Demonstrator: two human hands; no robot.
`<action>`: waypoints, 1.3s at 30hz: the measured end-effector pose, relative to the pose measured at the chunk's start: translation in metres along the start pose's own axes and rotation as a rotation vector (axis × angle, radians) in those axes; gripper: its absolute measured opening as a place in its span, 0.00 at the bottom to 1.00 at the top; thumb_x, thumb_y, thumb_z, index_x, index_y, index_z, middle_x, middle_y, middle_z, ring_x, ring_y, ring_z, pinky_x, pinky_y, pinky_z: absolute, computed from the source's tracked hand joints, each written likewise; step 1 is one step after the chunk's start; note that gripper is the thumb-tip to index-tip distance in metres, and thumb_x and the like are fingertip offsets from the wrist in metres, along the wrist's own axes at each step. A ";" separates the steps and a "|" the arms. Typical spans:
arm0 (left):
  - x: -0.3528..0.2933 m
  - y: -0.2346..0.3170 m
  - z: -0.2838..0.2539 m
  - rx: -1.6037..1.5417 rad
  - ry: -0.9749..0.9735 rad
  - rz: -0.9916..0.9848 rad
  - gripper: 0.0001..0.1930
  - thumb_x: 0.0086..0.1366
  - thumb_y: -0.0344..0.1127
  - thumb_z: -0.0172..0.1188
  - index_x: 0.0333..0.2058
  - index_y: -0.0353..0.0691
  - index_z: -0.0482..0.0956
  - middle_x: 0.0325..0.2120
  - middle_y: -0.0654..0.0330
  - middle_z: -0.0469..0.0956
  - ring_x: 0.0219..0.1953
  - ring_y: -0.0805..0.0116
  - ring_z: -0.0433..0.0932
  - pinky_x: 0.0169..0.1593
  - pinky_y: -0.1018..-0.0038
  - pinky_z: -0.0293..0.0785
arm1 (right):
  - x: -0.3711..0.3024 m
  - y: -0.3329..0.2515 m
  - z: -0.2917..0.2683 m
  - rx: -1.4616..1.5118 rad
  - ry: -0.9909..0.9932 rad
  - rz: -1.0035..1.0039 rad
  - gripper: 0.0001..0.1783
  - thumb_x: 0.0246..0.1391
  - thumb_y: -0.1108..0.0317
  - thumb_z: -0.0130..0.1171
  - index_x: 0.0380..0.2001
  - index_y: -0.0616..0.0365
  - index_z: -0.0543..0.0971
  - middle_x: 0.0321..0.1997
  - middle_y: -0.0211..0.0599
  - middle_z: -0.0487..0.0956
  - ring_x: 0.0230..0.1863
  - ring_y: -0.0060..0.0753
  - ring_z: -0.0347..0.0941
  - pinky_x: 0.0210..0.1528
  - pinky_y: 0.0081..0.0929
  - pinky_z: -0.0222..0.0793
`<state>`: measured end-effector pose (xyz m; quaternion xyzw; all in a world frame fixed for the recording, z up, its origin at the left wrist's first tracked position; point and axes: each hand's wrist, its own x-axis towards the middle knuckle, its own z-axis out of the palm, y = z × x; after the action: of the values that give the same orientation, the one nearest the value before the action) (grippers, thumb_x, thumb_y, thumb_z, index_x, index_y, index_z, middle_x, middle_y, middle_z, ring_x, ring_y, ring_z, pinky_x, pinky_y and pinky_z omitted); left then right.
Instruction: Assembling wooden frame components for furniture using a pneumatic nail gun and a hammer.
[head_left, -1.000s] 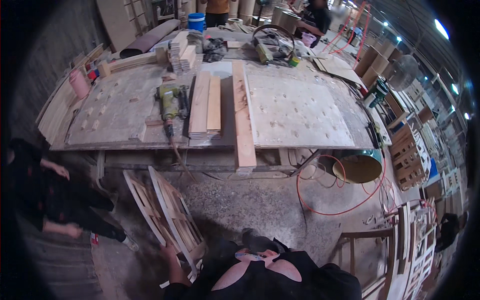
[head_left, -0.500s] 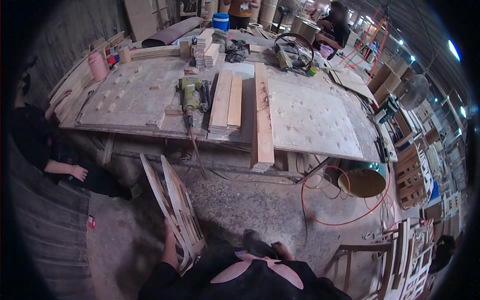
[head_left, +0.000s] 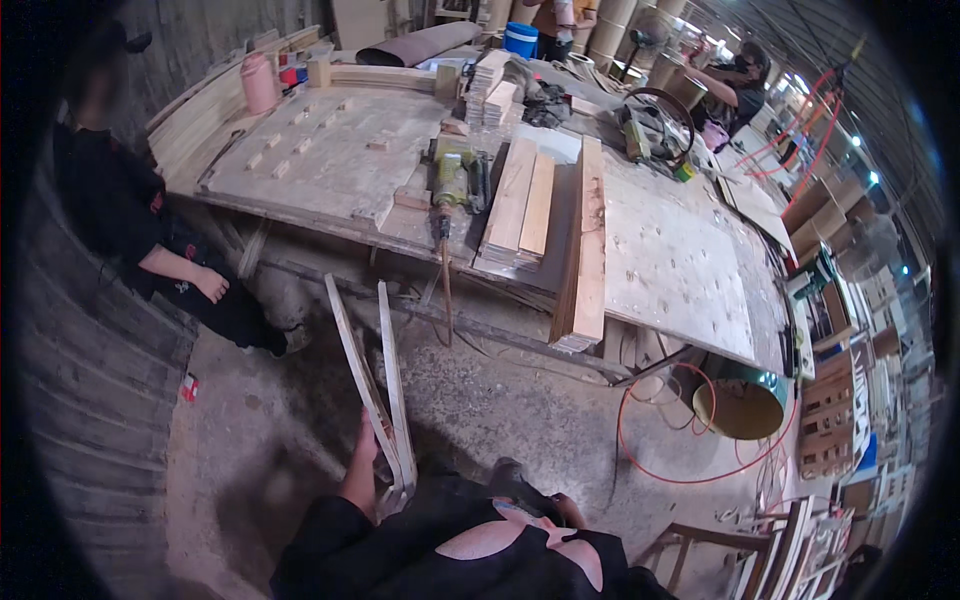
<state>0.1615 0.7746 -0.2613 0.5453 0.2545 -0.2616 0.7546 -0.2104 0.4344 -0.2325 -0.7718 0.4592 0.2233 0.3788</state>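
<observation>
- The left hand [head_left: 367,440] holds two wooden frames [head_left: 394,380] in front of the surface [head_left: 670,275].
- A yellow-green power tool [head_left: 455,178] lies on the surface.
- Stacked boards [head_left: 582,255] overhang the surface's near edge.
- A green drum [head_left: 745,405] sits below the surface's right end.
- A person in black [head_left: 108,205] stands left of the surface.

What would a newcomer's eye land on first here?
Probably the big workbench across the middle, with a yellow-green power tool on it, left of the long board stack overhanging the near edge. Below, left of centre, the left hand holds two pale wooden frames spread in a narrow V. At right, a green drum lies on its side near the bench's corner.
</observation>
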 end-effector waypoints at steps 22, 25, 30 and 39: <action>-0.018 -0.009 0.007 0.072 -0.193 -0.122 0.37 0.60 0.66 0.29 0.58 0.44 0.53 0.49 0.55 0.67 0.48 0.58 0.69 0.46 0.61 0.68 | -0.026 -0.042 -0.023 -0.015 -0.074 0.133 0.23 0.47 0.49 0.50 0.39 0.55 0.76 0.40 0.49 0.76 0.45 0.47 0.71 0.46 0.37 0.65; -0.035 -0.005 0.005 0.110 -0.253 -0.191 0.38 0.58 0.67 0.31 0.58 0.44 0.54 0.47 0.55 0.68 0.44 0.55 0.71 0.43 0.58 0.69 | -0.009 -0.038 -0.014 -0.095 -0.112 0.033 0.23 0.46 0.48 0.50 0.38 0.55 0.76 0.40 0.49 0.76 0.45 0.47 0.71 0.47 0.37 0.65; -0.055 0.017 0.025 0.003 -0.307 -0.239 0.42 0.55 0.71 0.33 0.45 0.32 0.68 0.31 0.57 0.73 0.34 0.62 0.73 0.38 0.68 0.71 | -0.009 -0.040 -0.007 -0.115 -0.124 -0.011 0.25 0.41 0.49 0.54 0.41 0.53 0.75 0.41 0.48 0.75 0.46 0.46 0.71 0.47 0.35 0.65; -0.021 0.007 -0.007 -0.135 -0.314 -0.316 0.36 0.57 0.66 0.29 0.38 0.38 0.73 0.30 0.56 0.75 0.31 0.59 0.74 0.34 0.64 0.71 | -0.014 -0.022 -0.001 -0.113 -0.152 0.061 0.26 0.41 0.49 0.54 0.42 0.52 0.75 0.43 0.47 0.75 0.47 0.46 0.70 0.47 0.35 0.65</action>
<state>0.1500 0.7859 -0.2440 0.3997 0.2331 -0.4406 0.7693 -0.1980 0.4476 -0.2135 -0.7585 0.4393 0.3182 0.3613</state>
